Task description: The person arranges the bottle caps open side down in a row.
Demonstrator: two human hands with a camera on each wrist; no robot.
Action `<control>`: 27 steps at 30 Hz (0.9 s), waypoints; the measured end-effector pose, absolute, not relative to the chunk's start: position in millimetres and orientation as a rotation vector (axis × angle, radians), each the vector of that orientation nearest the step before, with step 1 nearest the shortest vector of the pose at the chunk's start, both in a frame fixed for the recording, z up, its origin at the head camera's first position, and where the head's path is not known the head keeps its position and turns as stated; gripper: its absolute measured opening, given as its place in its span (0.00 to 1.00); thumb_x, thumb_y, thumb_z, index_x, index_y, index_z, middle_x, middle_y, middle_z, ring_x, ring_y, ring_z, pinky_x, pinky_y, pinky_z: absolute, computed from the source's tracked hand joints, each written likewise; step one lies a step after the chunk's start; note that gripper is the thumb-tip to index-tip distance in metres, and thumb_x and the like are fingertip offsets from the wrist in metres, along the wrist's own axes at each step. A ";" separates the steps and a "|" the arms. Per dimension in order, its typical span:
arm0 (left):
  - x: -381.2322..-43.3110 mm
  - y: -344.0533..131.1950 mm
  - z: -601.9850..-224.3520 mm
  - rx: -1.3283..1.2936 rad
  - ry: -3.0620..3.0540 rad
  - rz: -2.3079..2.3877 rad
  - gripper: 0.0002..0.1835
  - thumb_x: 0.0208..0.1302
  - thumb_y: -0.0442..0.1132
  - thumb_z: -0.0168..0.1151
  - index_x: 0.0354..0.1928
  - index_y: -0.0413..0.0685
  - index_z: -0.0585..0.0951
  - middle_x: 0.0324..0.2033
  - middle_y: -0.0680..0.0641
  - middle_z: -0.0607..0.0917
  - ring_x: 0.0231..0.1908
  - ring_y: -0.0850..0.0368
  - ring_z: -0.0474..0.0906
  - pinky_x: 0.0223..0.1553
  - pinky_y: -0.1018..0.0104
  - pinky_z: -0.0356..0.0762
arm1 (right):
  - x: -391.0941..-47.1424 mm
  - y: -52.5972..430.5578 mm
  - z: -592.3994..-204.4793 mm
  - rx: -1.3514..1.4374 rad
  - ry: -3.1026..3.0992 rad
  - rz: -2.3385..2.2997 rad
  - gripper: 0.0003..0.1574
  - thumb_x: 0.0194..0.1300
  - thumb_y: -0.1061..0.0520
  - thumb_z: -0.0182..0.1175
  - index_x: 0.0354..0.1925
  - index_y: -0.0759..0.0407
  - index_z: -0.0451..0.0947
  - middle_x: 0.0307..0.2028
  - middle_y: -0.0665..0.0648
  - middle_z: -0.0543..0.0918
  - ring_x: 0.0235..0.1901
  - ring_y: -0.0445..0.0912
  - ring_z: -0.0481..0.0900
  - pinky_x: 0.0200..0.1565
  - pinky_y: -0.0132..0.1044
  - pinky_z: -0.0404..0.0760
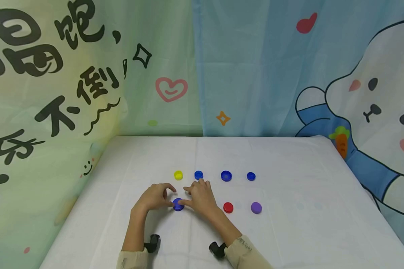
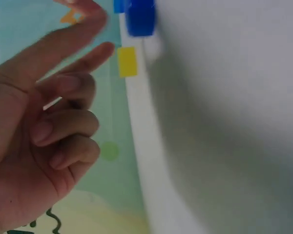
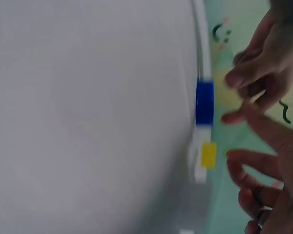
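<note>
A blue bottle cap (image 1: 177, 206) lies on the white cloth between my two hands. My left hand (image 1: 156, 196) is at its left side, thumb tip right at the rim in the head view. From the other side my right hand (image 1: 201, 197) reaches over, its thumb overlapping the cap and its other fingers spread forward. In the left wrist view the cap (image 2: 140, 18) stands apart from the loosely bent left fingers (image 2: 71, 124). The right wrist view shows both hands' fingertips beside the cap (image 3: 204, 102), none curled round it.
Behind the hands lie a yellow cap (image 1: 178, 175) and three blue caps, the nearest blue cap (image 1: 198, 175) just beyond the right fingertips. To the right are a red cap (image 1: 228, 207) and a purple cap (image 1: 256, 207). A printed curtain (image 1: 249, 74) hangs behind the table.
</note>
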State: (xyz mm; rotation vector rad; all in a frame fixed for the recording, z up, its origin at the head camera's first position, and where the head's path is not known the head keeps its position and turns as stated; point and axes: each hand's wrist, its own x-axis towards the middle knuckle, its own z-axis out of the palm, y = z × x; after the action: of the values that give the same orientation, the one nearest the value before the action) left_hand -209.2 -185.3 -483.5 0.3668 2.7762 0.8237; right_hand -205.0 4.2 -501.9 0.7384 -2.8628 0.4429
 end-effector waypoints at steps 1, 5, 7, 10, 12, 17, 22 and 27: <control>-212.0 -186.3 -481.1 0.363 2.792 0.827 0.21 0.43 0.41 0.75 0.42 0.47 0.81 0.17 0.54 0.73 0.19 0.60 0.67 0.21 0.67 0.66 | -209.3 5.7 -496.5 0.721 -2.859 0.470 0.34 0.48 0.31 0.64 0.46 0.51 0.83 0.29 0.48 0.80 0.31 0.43 0.66 0.35 0.36 0.61; -229.0 -188.5 -472.1 0.373 2.863 0.841 0.21 0.50 0.43 0.71 0.46 0.45 0.80 0.17 0.53 0.73 0.18 0.59 0.67 0.20 0.67 0.65 | -232.8 9.0 -475.0 0.674 -2.834 0.553 0.29 0.50 0.37 0.66 0.46 0.51 0.83 0.29 0.49 0.80 0.31 0.44 0.66 0.36 0.37 0.62; -239.5 -187.6 -468.1 0.391 2.890 0.851 0.21 0.51 0.43 0.71 0.47 0.45 0.80 0.17 0.52 0.73 0.18 0.59 0.67 0.20 0.66 0.66 | -246.2 8.2 -466.4 0.656 -2.845 0.568 0.28 0.52 0.39 0.66 0.47 0.51 0.82 0.30 0.50 0.79 0.30 0.44 0.65 0.37 0.38 0.62; -256.2 -185.7 -467.1 0.429 2.927 0.868 0.21 0.52 0.43 0.70 0.47 0.44 0.79 0.18 0.51 0.74 0.18 0.58 0.68 0.20 0.66 0.66 | -265.4 4.7 -458.9 0.622 -2.871 0.565 0.25 0.53 0.39 0.65 0.47 0.49 0.82 0.30 0.49 0.80 0.31 0.44 0.66 0.37 0.38 0.62; -266.1 -184.5 -468.5 0.423 2.920 0.869 0.22 0.51 0.43 0.70 0.48 0.44 0.79 0.19 0.51 0.74 0.19 0.58 0.69 0.21 0.66 0.67 | -275.4 2.0 -458.2 0.599 -2.903 0.550 0.25 0.53 0.39 0.65 0.47 0.47 0.83 0.29 0.47 0.80 0.31 0.43 0.66 0.37 0.38 0.62; -286.8 -183.2 -478.8 0.332 2.844 0.768 0.27 0.44 0.42 0.75 0.49 0.47 0.79 0.22 0.50 0.76 0.23 0.56 0.71 0.23 0.65 0.68 | -292.6 -5.7 -472.6 0.615 -3.009 0.508 0.24 0.53 0.40 0.66 0.46 0.47 0.83 0.26 0.45 0.79 0.32 0.44 0.68 0.38 0.39 0.62; -294.4 -180.0 -491.2 0.273 2.804 0.702 0.25 0.42 0.42 0.76 0.46 0.48 0.80 0.24 0.50 0.77 0.25 0.56 0.71 0.24 0.65 0.67 | -297.3 -12.3 -494.6 0.669 -3.113 0.420 0.25 0.50 0.40 0.68 0.46 0.48 0.83 0.31 0.46 0.81 0.36 0.46 0.69 0.39 0.40 0.61; -291.5 -178.5 -495.1 0.262 2.819 0.735 0.20 0.45 0.42 0.74 0.42 0.46 0.82 0.24 0.49 0.77 0.24 0.56 0.70 0.23 0.66 0.66 | -297.2 -17.7 -506.0 0.688 -3.091 0.421 0.22 0.50 0.43 0.68 0.43 0.50 0.84 0.36 0.47 0.83 0.35 0.45 0.68 0.37 0.38 0.60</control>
State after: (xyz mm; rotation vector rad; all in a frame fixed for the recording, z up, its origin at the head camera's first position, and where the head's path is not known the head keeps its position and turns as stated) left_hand -291.5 -178.5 -495.1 0.2623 2.8188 0.7355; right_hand -297.2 -17.7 -506.0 0.6877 -3.0914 0.4207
